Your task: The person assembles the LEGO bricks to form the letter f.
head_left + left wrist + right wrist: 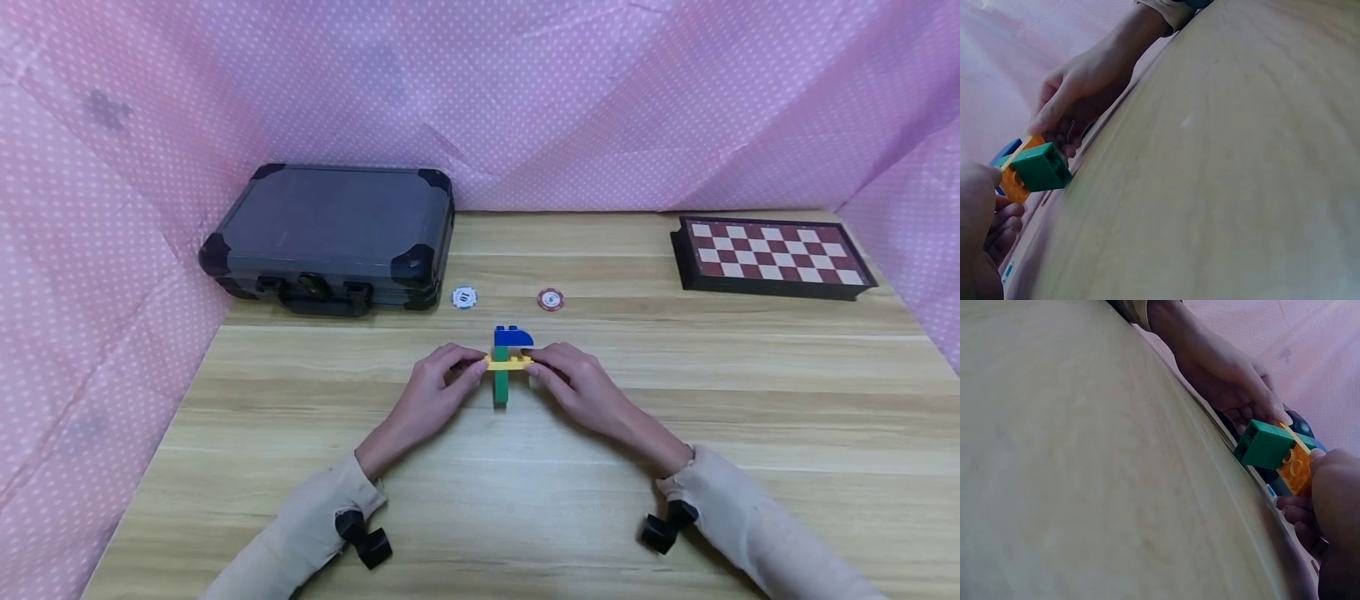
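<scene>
A small assembly of toy building bricks is held between both hands over the middle of the table. Its yellow brick (pixel 508 364) lies crosswise, with a green brick part (pixel 501 390) below it and a curved blue brick (pixel 513 337) at the far end. My left hand (pixel 437 385) pinches the yellow brick's left end between thumb and fingers. The right hand (pixel 581 387) pinches the opposite end the same way. In the left wrist view, the green brick (pixel 1041 167) shows its hollow underside. The right wrist view shows hollow tubes under the yellow brick (pixel 1296 467).
Beyond the hands lie a white-and-blue poker chip (pixel 464 297) and a red one (pixel 551 300). A grey case (pixel 330 221) with black corners stands at the back left, a checkered board box (pixel 776 257) at the back right. Pink dotted cloth (pixel 540 108) hangs behind the table.
</scene>
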A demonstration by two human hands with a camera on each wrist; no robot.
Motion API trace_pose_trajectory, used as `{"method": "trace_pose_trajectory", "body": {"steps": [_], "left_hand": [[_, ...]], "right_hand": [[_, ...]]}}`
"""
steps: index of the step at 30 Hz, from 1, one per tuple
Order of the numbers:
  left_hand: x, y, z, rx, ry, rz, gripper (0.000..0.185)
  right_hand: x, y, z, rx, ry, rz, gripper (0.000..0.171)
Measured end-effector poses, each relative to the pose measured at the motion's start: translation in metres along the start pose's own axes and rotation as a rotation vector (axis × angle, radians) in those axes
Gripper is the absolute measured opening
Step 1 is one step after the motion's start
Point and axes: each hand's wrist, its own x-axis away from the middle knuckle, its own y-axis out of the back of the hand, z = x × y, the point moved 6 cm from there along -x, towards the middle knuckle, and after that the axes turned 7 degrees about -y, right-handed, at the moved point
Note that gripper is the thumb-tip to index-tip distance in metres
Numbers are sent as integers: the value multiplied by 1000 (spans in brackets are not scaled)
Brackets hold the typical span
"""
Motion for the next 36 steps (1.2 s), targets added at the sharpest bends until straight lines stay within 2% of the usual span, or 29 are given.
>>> {"method": "trace_pose_trajectory", "body": {"steps": [13,19,28,36], "left_hand": [[-6,-1,0,-25,5,-43,27],[-8,-1,0,-38,9,-73,24],[-10,-2,1,-84,34,-95,19],[-9,-2,3,-81,31,-99,18]], "right_hand": [[-2,-2,0,120,121,-115,15],[-4,-4,2,160,135,-135,14],[-8,-8,2,171,88,-120,11],[-8,-7,-1,164,44,-121,12]]}}
